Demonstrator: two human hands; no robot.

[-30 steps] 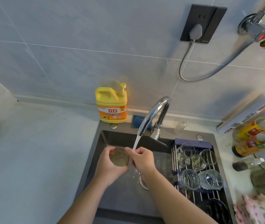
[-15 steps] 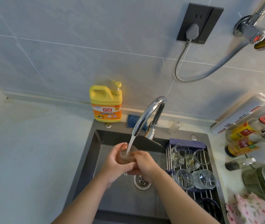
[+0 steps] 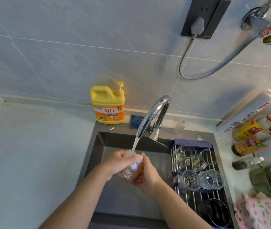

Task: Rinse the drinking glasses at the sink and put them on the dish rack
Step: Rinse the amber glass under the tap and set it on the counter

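Both left hand (image 3: 116,164) and right hand (image 3: 148,174) grip the tilted glass (image 3: 131,169) (rim toward the tap (image 3: 149,116)); the dish rack (image 3: 194,198) lies rightward, nearer the right hand.

Yellow detergent jug (image 3: 107,104) against wall (image 3: 65,47), blue sponge (image 3: 135,121) beside; sauce bottles (image 3: 247,130), pink cloth (image 3: 260,212) right.

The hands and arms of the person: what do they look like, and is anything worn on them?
Both are bare. The left hand and the right hand carry no gloves, and no ring shows on the fingers in view. The left forearm and the right forearm have no sleeve, watch or bracelet as far as the picture reaches.
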